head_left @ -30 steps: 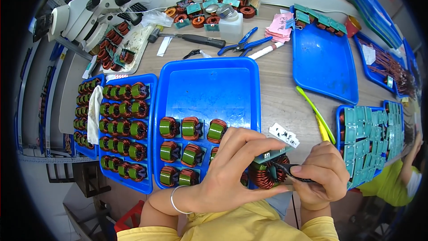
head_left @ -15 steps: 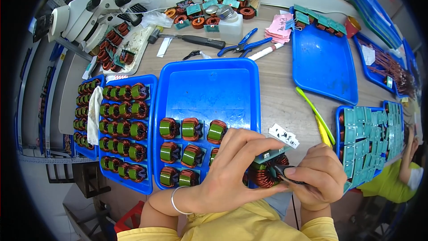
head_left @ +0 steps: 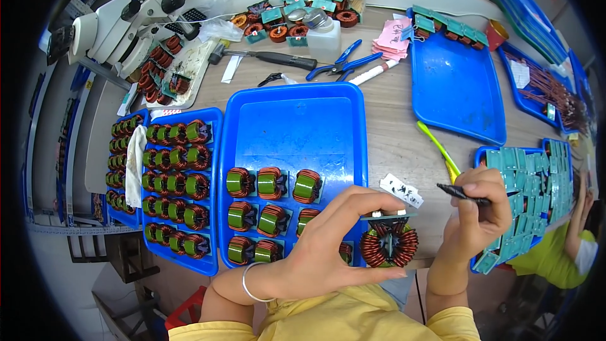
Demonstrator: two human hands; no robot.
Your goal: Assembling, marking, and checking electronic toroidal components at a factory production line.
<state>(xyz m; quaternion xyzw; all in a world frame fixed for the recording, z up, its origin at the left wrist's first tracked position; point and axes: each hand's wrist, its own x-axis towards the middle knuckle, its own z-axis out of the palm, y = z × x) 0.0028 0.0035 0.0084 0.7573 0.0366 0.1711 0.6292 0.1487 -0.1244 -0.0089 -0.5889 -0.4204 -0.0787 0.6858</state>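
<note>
Left hand point(head_left: 328, 246) pinches toroid coil point(head_left: 389, 245); right hand point(head_left: 480, 215) grips black tool point(head_left: 461, 193).

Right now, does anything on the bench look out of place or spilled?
Mostly tidy. One oddity: a white cloth is draped over the coils in the far-left tray, covering some. Loose coils also lie heaped by the microscope, outside any tray.

Bright even light, sharp centre; fisheye-bent, perhaps softer edges.

Open room: your hands can pass over the bare upper half of the middle blue tray point(head_left: 297, 120).
Blocked left: coil-packed tray point(head_left: 180, 189).
Blocked right: tray of green plates point(head_left: 536, 183).
Desk between trays: yellow-green tool point(head_left: 435, 148) and white tag point(head_left: 402, 190) lie there.
</note>
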